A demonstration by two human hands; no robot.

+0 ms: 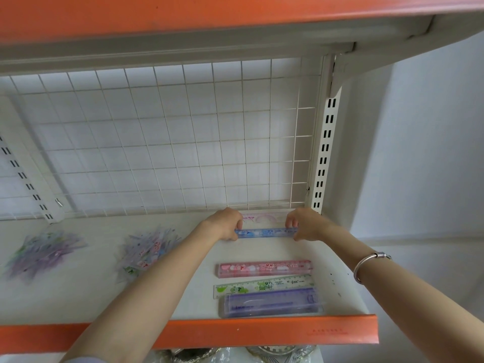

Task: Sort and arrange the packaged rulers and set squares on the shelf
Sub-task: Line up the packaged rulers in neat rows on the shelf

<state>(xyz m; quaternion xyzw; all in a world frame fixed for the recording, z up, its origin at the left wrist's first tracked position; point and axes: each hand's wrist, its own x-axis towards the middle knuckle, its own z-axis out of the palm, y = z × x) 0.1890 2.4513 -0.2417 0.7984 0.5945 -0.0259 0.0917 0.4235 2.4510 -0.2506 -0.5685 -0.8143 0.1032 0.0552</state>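
My left hand [224,224] and my right hand [305,223] each pinch one end of a blue packaged ruler [265,232], held level near the back right of the white shelf [86,297]. Behind it a pale pink ruler set [264,218] lies against the back grid. In front lie a pink ruler [264,268], a green ruler [262,286] and a purple ruler case [271,302], all parallel. Two loose heaps of packaged set squares sit to the left, one heap [43,254] at the far left and the other heap [148,251] near the middle.
A white wire grid [167,137] forms the back wall. An orange-edged shelf [183,11] hangs overhead, and the orange front lip [262,331] runs along the near edge. A slotted upright [324,153] stands at the right. A silver bangle [366,263] circles my right wrist.
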